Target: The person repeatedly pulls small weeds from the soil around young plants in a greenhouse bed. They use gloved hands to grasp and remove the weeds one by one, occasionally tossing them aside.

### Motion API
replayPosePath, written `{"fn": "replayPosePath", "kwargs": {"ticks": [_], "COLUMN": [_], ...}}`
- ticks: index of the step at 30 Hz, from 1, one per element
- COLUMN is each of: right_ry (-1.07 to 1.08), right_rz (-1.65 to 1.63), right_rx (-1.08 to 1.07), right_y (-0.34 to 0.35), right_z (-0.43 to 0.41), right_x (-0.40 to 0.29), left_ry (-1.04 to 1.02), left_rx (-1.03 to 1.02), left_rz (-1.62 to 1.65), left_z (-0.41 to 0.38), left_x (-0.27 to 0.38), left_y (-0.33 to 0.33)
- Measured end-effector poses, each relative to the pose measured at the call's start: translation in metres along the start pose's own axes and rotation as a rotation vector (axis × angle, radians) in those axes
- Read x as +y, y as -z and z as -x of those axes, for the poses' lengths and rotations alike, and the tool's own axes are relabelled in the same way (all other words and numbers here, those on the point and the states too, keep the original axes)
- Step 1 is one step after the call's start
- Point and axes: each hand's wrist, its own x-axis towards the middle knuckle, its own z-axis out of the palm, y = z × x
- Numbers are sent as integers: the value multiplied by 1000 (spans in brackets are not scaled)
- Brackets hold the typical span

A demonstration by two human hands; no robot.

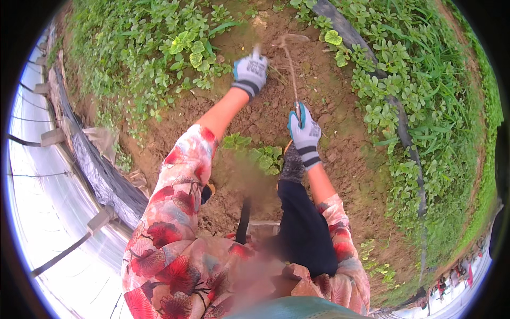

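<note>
Both hands wear grey-and-blue work gloves with dark cuff bands. My right hand (pixel 306 127) is closed around the handle of a thin hand hoe (pixel 292 69), whose bent head lies against the brown soil (pixel 255 115) ahead. Up and to the left, my left hand (pixel 252 71) reaches over the ground beside the weeds; it is partly blurred, and I cannot tell if its fingers hold anything. Some thin dry stems lie just right of that glove. Low leafy plants (pixel 271 159) grow between my arms, near my shoe.
Dense green weeds (pixel 159 60) stand on the left, with more on the right around a black irrigation hose (pixel 404 123). Plastic sheeting (pixel 99 171) and blocks (pixel 99 219) line the left edge. Several distant items appear at the lower right.
</note>
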Motion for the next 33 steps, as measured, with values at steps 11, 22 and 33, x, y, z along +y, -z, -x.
{"fn": "replayPosePath", "kwargs": {"ticks": [11,22,33], "right_ry": [80,24,96], "right_rz": [316,-72,35], "right_rx": [-249,24,-260], "right_y": [-17,-14,-48], "right_z": [-20,8,-5], "right_x": [-8,18,-29], "left_ry": [146,142,-71], "left_rx": [51,-160,151], "left_rz": [182,433,-315], "left_z": [-23,60,13], "left_x": [-21,-30,-90], "left_y": [-21,-56,-42]}}
